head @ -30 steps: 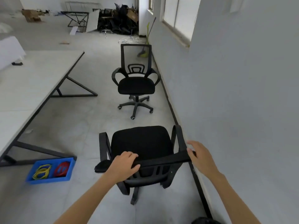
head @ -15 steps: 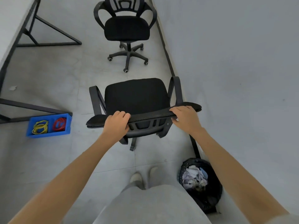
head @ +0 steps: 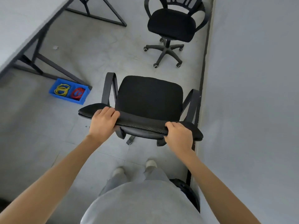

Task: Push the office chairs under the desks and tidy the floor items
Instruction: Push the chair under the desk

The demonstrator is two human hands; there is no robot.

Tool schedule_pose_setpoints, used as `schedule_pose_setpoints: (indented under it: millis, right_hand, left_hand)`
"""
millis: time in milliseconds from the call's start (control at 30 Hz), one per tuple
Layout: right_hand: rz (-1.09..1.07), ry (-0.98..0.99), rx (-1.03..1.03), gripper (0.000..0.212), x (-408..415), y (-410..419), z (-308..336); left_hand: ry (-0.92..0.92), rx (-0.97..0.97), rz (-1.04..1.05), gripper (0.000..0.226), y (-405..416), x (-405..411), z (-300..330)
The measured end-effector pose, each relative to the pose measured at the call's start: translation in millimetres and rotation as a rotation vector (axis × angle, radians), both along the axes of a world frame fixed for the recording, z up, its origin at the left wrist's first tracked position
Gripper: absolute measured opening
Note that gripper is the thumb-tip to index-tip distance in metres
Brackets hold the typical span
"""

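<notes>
A black office chair [head: 148, 97] stands right in front of me, seen from above its backrest. My left hand [head: 103, 122] grips the top edge of the backrest on the left, and my right hand [head: 178, 136] grips it on the right. A second black office chair [head: 172, 25] stands farther ahead beside the wall. The white desk [head: 17, 21] with black frame legs runs along the left. A blue bin [head: 69, 91] holding yellow and red bands sits on the floor by a desk leg.
A grey wall [head: 250, 78] with a dark skirting strip runs close along the right of both chairs. A black waste basket [head: 187, 189] stands by my right foot, mostly hidden behind my body. A small scrap [head: 55, 47] lies on the floor near the desk.
My view has tipped down and turned left. My right hand went from touching the backrest's end to gripping its top. The chair now sits angled, its left side nearer the blue bin.
</notes>
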State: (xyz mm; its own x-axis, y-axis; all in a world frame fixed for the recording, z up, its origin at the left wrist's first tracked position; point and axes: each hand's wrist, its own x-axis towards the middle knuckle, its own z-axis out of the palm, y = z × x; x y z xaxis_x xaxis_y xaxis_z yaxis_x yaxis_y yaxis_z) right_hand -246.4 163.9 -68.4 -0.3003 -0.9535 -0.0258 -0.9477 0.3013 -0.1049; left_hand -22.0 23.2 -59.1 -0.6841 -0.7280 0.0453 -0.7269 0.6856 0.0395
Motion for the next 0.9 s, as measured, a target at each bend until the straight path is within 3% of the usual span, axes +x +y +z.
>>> schedule_pose_setpoints:
  millis: [300, 533, 733, 900]
  right_hand:
    - [0.118, -0.006, -0.115, 0.032, -15.7, -4.0, -3.2]
    - [0.242, -0.031, -0.145, 0.028, -5.1, -13.2, -0.3]
    - [0.418, -0.040, -0.176, 0.032, 15.6, -25.8, -4.6]
    - [0.556, -0.051, -0.178, 0.032, 40.4, -52.9, -2.1]
  left_hand:
    - [0.053, 0.075, 0.077, 0.024, 12.4, 0.3, 8.2]
    - [-0.019, 0.093, 0.206, 0.014, 36.0, 26.3, 9.9]
    - [0.050, 0.049, 0.321, 0.034, 77.8, 68.7, 7.8]
    - [0.099, 0.071, 0.506, 0.036, 97.2, 93.8, 3.9]
